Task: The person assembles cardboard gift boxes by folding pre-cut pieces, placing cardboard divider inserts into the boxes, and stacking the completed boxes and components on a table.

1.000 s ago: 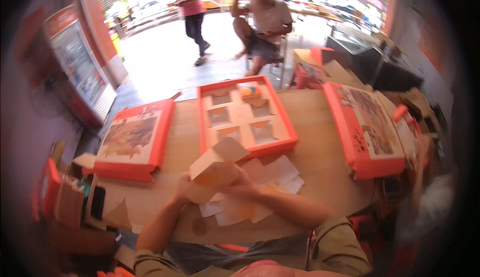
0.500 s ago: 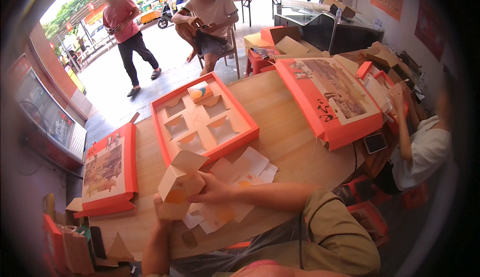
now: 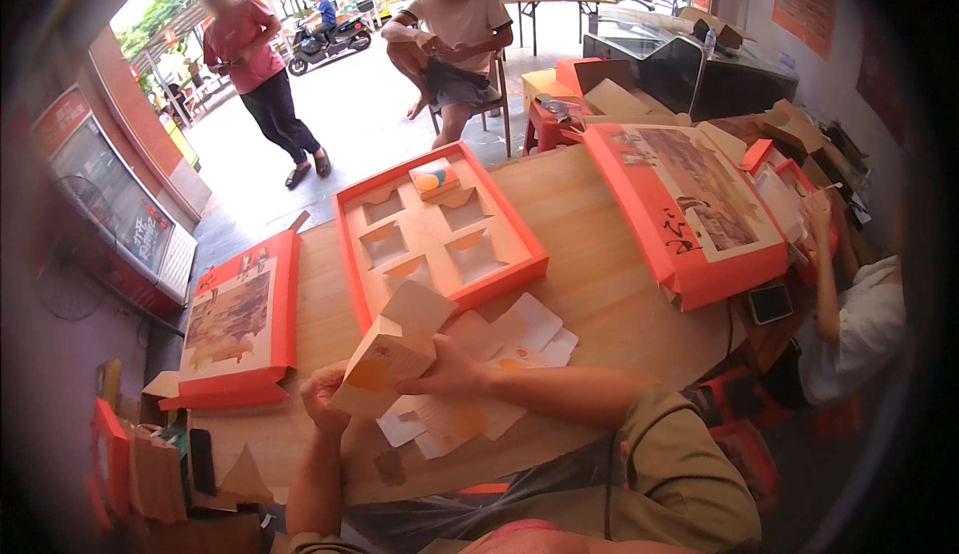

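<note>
Between my hands is a small cream carton (image 3: 388, 364) with an orange patch, folded up into a box shape with its upper flap raised. My left hand (image 3: 326, 394) is closed on its left side, fingers bent at the edge. My right hand (image 3: 458, 369) grips its right side, the fingers partly hidden. Under my right forearm lie flat carton blanks (image 3: 534, 322) in a loose pile. Just beyond, a red-rimmed gift box (image 3: 539, 259) holds a cream insert with several cut-out compartments. One small carton (image 3: 434, 178) sits in its far compartment.
Red printed lids stand on the wooden table (image 3: 619, 354): one lid (image 3: 238, 319) at left, another lid (image 3: 699, 204) at right. A phone (image 3: 770, 303) lies near a co-worker's arm (image 3: 824, 274). Cardboard pieces (image 3: 245, 474) fill the lower left. Two people are beyond the table.
My left hand has shifted up along the carton's left side, and the carton has tilted slightly. The whole view has swung a little, moving the scene rightward. The standing person's legs have moved.
</note>
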A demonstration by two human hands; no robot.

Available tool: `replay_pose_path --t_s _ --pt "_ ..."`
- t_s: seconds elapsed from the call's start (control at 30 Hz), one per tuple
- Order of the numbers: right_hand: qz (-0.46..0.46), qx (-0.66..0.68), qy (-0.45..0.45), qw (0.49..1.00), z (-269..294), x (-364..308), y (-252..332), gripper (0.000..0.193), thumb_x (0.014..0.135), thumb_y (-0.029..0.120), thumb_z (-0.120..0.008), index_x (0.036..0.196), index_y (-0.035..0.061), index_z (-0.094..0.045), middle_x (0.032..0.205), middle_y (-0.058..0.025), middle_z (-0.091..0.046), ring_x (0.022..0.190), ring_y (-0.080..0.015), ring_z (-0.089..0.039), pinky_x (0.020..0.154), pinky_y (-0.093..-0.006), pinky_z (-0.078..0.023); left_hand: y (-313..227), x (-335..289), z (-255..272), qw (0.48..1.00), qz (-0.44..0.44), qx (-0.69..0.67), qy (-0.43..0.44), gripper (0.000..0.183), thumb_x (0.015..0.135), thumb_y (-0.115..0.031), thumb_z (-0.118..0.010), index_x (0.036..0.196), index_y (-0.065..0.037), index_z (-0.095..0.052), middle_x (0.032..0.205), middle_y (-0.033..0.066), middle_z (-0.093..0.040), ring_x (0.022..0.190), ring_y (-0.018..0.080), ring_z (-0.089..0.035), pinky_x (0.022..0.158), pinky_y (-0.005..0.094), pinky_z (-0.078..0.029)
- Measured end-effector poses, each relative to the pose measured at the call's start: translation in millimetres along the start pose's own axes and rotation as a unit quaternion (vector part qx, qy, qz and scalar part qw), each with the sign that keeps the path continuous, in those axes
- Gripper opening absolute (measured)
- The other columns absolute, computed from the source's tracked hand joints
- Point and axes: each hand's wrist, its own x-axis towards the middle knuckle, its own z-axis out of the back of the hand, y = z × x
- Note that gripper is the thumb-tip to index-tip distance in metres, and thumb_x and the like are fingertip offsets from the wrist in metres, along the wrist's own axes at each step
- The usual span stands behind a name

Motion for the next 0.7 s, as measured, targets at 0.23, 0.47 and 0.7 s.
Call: replay_pose_path --t_s 0.23,0.47,0.7 --pt "0.023 -0.059 0.003 0.998 1 2 1 0.055 0.084 0.014 -0.086 0.13 -0.0007 -0.059 0.121 -0.0113 -0.07 0.108 -0.0171 -0.069 0.09 -0.0335 -0.06 5 5 10 0.985 0.097 -0.142 0.029 0.042 0.093 -0.034 -0.065 0.108 0.005 -0.065 0.099 0.0105 -0.07 0.089 0.0175 -0.068 0.079 0.0304 -0.054" --pt "0.096 -0.008 -0.032 0.995 6 12 -41 0.056 0.094 0.011 -0.076 0.14 -0.0006 -0.046 0.118 -0.0109 -0.066 0.107 -0.0154 -0.066 0.089 -0.0324 -0.057 17 11 20 0.964 0.148 -0.215 -0.051 0.024 0.095 -0.018 -0.057 0.113 -0.002 -0.056 0.102 0.0082 -0.066 0.09 0.0165 -0.067 0.081 0.032 -0.055" --pt "0.16 0.048 -0.057 0.984 4 16 -51 0.064 0.101 0.008 -0.065 0.151 0.0062 -0.025 0.117 -0.0117 -0.061 0.098 -0.0157 -0.064 0.083 -0.0318 -0.055 13 16 15 0.975 0.121 -0.12 -0.143 0.019 0.093 -0.012 -0.054 0.111 -0.005 -0.055 0.097 0.0049 -0.065 0.079 0.0107 -0.065 0.073 0.0254 -0.054"
